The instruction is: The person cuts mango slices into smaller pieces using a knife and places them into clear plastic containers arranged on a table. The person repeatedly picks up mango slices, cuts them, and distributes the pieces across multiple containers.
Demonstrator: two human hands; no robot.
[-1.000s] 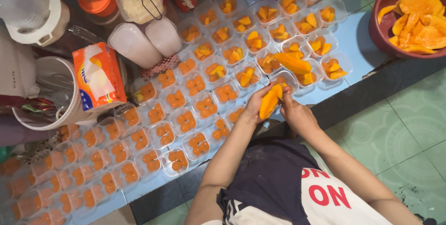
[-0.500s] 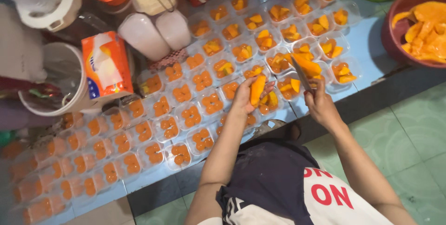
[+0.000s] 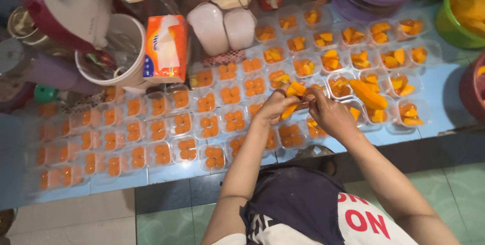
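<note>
Both hands meet over the middle of a blue surface (image 3: 434,106) covered in rows of small clear plastic cups (image 3: 235,120). The left hand (image 3: 275,107) is closed around a slice of orange-yellow fruit (image 3: 294,93), its fingers curled under the piece. The right hand (image 3: 331,116) is closed too and presses against the same slice from the other side; a thin blade seems to show between the two, but it is too small to be sure.

Taking the slice as the landmark: the cups to its left each hold a few round orange pieces, while those beyond and to its right hold chunkier yellow-orange wedges. Just right of it a long fruit slice (image 3: 368,93) lies across two cups. Farther right stands a green bowl (image 3: 454,15) of the same fruit. Well to the slice's left an orange-and-white soft tissue pack (image 3: 165,48) leans by a white bucket (image 3: 118,48).
</note>
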